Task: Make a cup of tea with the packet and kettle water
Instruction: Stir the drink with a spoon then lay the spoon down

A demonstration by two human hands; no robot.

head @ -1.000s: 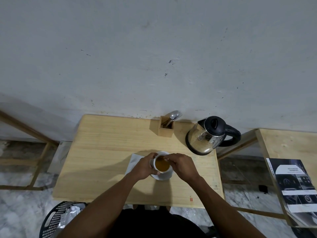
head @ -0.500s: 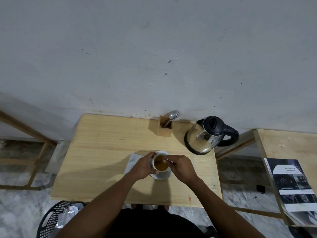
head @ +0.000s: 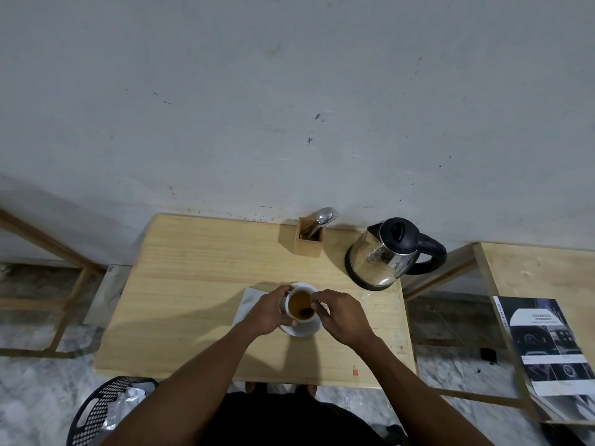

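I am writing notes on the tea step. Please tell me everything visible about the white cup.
The white cup looks ceramic and stands upright on a white saucer near the front of the wooden table. It holds amber tea, with a dark shape, probably the tea bag, at its near side. The left hand wraps its left wall; the right hand pinches at its right rim. No handle shows.

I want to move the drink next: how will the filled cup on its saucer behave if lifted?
The white cup looks nearly full of amber tea, so it probably slops if tilted. It sits loose on the saucer, so it may slide. Both look ceramic, likely fragile.
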